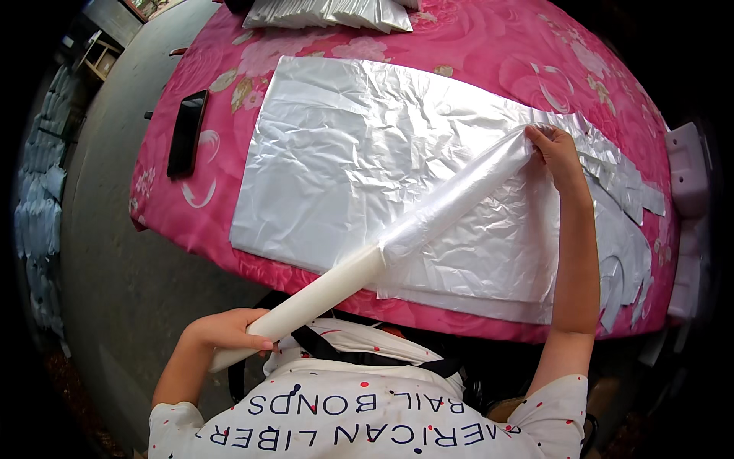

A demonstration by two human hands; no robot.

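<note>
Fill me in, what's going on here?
A person's left hand grips a long smooth white tube near its lower end. The tube's upper part runs into a thin translucent plastic sleeve, whose far end the right hand pinches. Both slant across a layer of shiny silvery-white plastic sheets on a pink floral tablecloth. A black rectangular phone lies to the left, and a pile of folded white plastic sits toward the far edge.

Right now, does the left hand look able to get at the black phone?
Probably not while the left hand grips the white tube near its lower end. If freed, likely yes: the black phone lies uncovered on the pink tablecloth, with nothing seen standing between.
</note>
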